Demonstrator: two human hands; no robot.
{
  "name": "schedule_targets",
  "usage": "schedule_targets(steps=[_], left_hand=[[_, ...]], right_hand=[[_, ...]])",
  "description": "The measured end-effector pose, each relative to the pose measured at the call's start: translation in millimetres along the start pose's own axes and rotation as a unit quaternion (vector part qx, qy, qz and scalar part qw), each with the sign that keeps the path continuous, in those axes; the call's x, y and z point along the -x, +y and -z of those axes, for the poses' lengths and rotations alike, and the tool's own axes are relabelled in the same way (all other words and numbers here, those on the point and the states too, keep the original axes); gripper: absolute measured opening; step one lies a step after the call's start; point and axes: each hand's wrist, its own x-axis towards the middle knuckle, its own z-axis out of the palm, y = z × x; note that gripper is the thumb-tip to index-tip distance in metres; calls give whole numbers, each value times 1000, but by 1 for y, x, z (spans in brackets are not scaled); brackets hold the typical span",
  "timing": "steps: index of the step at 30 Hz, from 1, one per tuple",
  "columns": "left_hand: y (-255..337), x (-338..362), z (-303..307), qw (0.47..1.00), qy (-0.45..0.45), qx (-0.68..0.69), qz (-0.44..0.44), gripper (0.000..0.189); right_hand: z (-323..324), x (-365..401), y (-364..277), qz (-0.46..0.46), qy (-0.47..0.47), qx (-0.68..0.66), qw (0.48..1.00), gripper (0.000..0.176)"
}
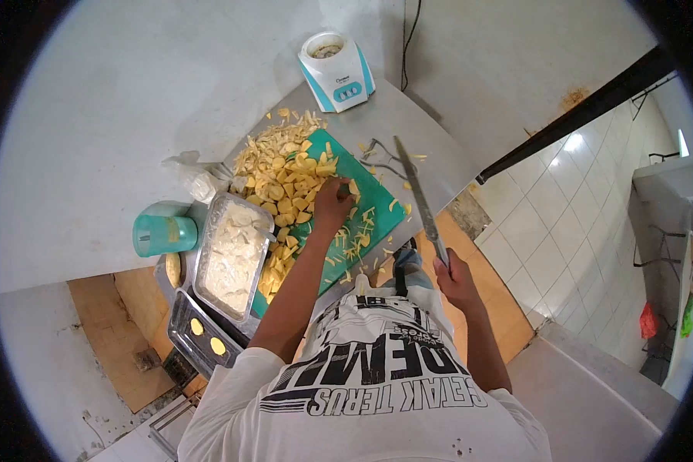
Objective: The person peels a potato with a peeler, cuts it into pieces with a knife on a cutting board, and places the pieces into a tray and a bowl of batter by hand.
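A green cutting board [381, 212] lies on the metal table, with many yellow cut pieces [289, 185] heaped along its left side and thin strips scattered over it. My left hand [333, 205] is over the board at the heap's right edge, fingers bent together beside a yellow piece [353, 187]; whether it grips anything is hidden. Off the board's right side, my right hand [456, 279] is wrapped round the handle of a long knife [418, 189], its blade pointing up and away. Pale thin scraps [277, 146] are piled at the far left.
Left of the heap stands a metal tray of whitish mixture [235, 254], near a dark tray with two yellow slices [189, 350], a teal container [162, 234] and a plastic bag [196, 179]. A white-and-teal appliance [336, 73] is at the back. Thin metal tongs [381, 160] lie behind the knife.
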Motion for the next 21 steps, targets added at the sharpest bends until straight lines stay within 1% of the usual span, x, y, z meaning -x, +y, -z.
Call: schedule_targets(steps=[3, 4, 6, 9, 12, 15, 18, 21], left_hand=[[-5, -4, -13, 996, 62, -22, -55, 34], [-2, -4, -16, 996, 67, -28, -59, 33], [-1, -4, -21, 994, 80, -40, -67, 32], [-3, -3, -28, 989, 115, -11, -92, 31], [-4, -2, -31, 982, 150, 21, -108, 29], [-4, -3, -31, 987, 139, 12, -82, 21], [-1, -4, -31, 971, 189, 7, -145, 14], [8, 0, -29, 976, 184, 18, -112, 10]], right_hand=[[-12, -16, -22, -2, -5, 21, 1000, 21], [-15, -19, -32, 13, 2, 45, 999, 26], [-18, -25, -53, 44, 14, 95, 994, 42], [-25, -39, -51, 112, -14, 180, 977, 63], [-27, -43, -58, 100, -50, 207, 972, 67], [-29, -42, -69, 78, -65, 213, 972, 66], [-30, -38, -77, 52, -65, 213, 973, 58], [-34, -36, -78, 49, -74, 245, 966, 69]])
